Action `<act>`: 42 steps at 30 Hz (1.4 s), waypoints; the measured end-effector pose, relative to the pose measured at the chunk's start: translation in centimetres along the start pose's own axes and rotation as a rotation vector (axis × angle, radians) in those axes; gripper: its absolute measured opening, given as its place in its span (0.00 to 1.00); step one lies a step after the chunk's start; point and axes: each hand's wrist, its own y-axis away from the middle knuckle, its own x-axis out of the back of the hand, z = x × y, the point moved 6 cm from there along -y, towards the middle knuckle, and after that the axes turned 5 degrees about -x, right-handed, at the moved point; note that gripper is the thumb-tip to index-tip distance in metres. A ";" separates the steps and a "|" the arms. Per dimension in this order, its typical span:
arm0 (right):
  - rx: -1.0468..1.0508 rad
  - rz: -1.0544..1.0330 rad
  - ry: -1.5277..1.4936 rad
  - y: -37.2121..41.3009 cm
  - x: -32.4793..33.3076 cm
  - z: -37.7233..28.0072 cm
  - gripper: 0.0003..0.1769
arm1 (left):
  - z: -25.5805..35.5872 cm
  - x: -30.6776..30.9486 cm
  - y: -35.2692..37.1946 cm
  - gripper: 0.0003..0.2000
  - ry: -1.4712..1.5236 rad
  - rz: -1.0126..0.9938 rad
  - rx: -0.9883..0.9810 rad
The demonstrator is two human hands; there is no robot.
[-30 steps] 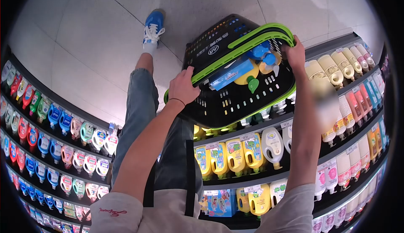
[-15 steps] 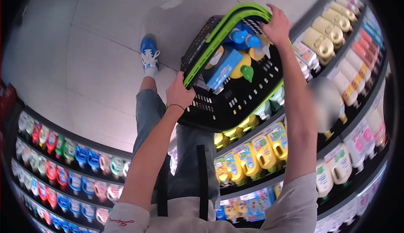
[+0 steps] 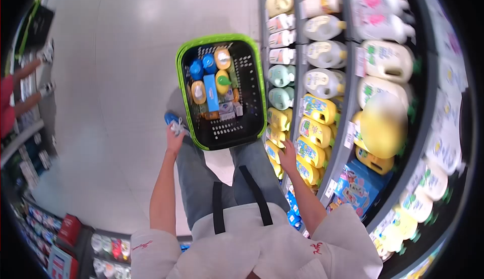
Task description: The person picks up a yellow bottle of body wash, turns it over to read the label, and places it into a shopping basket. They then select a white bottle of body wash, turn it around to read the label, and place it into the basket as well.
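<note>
A black shopping basket (image 3: 251,122) with a green rim stands upright just in front of my legs, neither hand on it. Inside are a light-blue box (image 3: 210,93), two blue-topped bottles (image 3: 196,69), a yellow bottle with a green cap (image 3: 223,81), other orange-yellow items and small packs. My left hand (image 3: 175,140) hangs beside the basket's near left corner, over my blue shoe (image 3: 171,117), fingers loose and holding nothing. Right of the basket, my right hand (image 3: 288,159) has its fingers apart, close by the yellow bottles (image 3: 276,135) on the shelf.
Shelves of bottles line my right side, with white jugs (image 3: 385,62) and yellow bottles (image 3: 318,108). A blue box (image 3: 357,185) sits lower on them. At the far left another person's leg (image 3: 25,105) shows near a dark basket (image 3: 38,29). Red boxes (image 3: 69,229) stand at lower left.
Both hands have let go of the basket's handles and drawn back toward my sides. The basket went from tilted in my hands to upright before me. My view has turned along the shelves.
</note>
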 end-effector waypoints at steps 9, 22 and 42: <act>-0.324 -0.419 -0.106 7.3 3.3 8.6 0.20 | -7.7 10.7 22.4 0.11 -0.269 0.133 0.724; -0.193 0.156 -1.253 7.3 14.8 -2.3 0.18 | 16.3 -12.6 21.4 0.11 -0.175 -0.482 -0.173; -0.121 0.593 -1.187 -0.1 31.2 5.0 0.35 | 27.0 -9.5 34.8 0.12 -0.736 -0.468 -0.586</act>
